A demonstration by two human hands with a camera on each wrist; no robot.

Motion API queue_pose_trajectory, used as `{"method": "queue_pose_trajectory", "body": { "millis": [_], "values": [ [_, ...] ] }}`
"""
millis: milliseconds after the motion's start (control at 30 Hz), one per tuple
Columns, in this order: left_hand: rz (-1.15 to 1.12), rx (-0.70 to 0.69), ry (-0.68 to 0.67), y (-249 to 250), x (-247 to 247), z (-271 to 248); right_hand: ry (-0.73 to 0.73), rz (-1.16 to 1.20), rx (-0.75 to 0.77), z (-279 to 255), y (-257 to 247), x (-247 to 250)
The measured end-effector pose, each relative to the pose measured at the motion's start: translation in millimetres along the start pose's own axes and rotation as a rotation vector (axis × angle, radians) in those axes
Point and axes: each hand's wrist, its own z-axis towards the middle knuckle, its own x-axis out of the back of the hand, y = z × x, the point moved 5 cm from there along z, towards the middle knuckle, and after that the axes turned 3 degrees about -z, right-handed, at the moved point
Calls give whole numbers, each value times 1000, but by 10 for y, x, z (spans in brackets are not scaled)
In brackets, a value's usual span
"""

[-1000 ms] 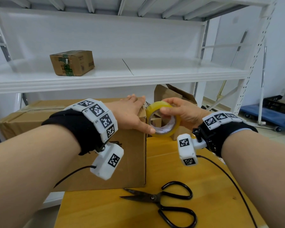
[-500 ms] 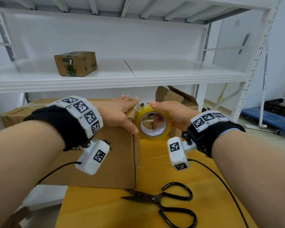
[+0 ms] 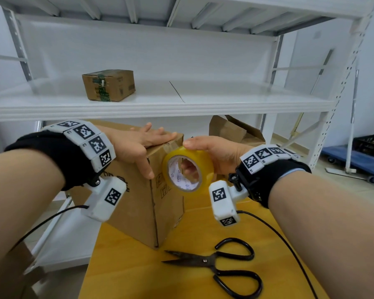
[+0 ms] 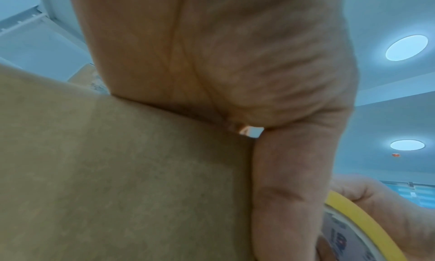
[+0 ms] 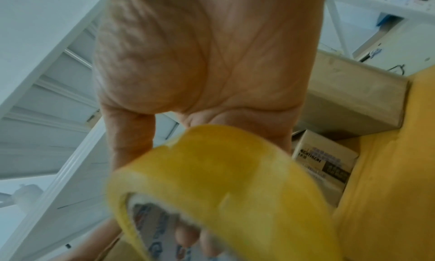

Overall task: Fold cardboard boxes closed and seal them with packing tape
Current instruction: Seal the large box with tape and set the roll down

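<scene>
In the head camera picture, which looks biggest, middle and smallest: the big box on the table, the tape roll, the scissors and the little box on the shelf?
1. Big box
2. Scissors
3. Tape roll and little box: look alike; the little box is farther away, so unsure.

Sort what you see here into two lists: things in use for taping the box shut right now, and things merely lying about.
In use:
- cardboard box, held down by the left hand
- tape roll, gripped by the right hand

Lying about:
- scissors on the table
- small box on the shelf
- open box behind
</scene>
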Motion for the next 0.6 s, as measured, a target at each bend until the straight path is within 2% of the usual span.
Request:
{"method": "queue_pose_trajectory", "body": {
  "millis": [233, 400, 533, 600],
  "values": [
    [-33, 12, -12, -28, 34, -93, -34, 72, 4, 28, -52, -115],
    [-41, 31, 7, 2, 5, -78, 39, 94, -54, 24, -57, -121],
    [-157, 63, 9, 46, 11, -54, 93, 83, -52, 67, -39, -102],
    [-134, 63, 60, 108, 48, -23, 96, 85, -51, 86, -21, -87]
  ]
}}
